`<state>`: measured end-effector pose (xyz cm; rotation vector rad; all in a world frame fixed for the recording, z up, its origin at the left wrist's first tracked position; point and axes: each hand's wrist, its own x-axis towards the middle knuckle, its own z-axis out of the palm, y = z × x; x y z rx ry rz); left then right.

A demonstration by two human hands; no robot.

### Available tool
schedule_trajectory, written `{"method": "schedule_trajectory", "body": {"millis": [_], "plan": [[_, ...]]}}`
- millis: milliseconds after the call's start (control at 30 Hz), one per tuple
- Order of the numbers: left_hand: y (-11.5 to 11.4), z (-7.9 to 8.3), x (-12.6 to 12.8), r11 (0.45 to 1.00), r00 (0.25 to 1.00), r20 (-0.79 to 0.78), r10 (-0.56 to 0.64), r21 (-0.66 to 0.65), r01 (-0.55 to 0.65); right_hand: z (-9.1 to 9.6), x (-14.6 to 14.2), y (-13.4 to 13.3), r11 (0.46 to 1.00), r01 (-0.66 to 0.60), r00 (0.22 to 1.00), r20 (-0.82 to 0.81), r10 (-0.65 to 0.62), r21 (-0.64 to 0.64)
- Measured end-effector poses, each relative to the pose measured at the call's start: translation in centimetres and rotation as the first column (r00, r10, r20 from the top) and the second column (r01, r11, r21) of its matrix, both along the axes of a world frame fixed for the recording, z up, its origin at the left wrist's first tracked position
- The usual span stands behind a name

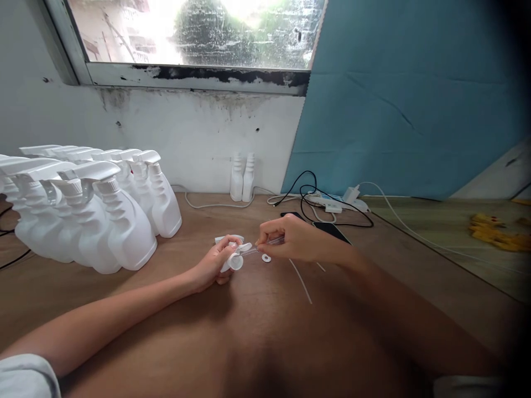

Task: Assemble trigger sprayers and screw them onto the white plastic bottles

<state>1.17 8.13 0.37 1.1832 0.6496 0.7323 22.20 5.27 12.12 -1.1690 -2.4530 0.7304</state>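
My left hand is closed around a white trigger spray head, whose round cap opening faces me. From the other side, my right hand pinches a slim clear plastic tube. The tube's far end reaches the spray head; whether it sits inside cannot be made out. Just below my right fingertips, a small white ring washer lies flat on the brown table. A thin white dip tube rests to the right of it, and part of a second thin tube shows under my right forearm.
Rows of white spray bottles with trigger heads stand at the left. Two slim white bottles stand against the wall. A power strip, black cable and dark phone-like slabs lie at the back right.
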Motion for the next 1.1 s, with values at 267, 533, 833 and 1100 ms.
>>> {"method": "schedule_trajectory", "body": {"millis": [267,533,833,1100], "plan": [[1.3,1.5,-0.1,0.919,0.97,-0.143,0.198,0.372,-0.133,0.2,0.8,0.9,0.995,0.088,0.995,-0.055,-0.086,0.045],[1.5,1.3,-0.7,0.848,0.933,-0.216,0.288,0.511,-0.144,-0.1,0.6,1.3,1.0,0.018,0.998,-0.058,-0.018,0.012],[1.5,2.1,-1.2,0.662,0.871,-0.248,0.425,0.741,-0.112,0.2,0.9,1.0,1.0,0.003,1.0,0.015,-0.004,0.01],[1.6,0.7,-1.9,0.628,0.823,-0.285,0.491,0.771,-0.108,-0.4,0.9,0.9,0.968,-0.221,0.948,0.206,0.241,-0.117]]}}
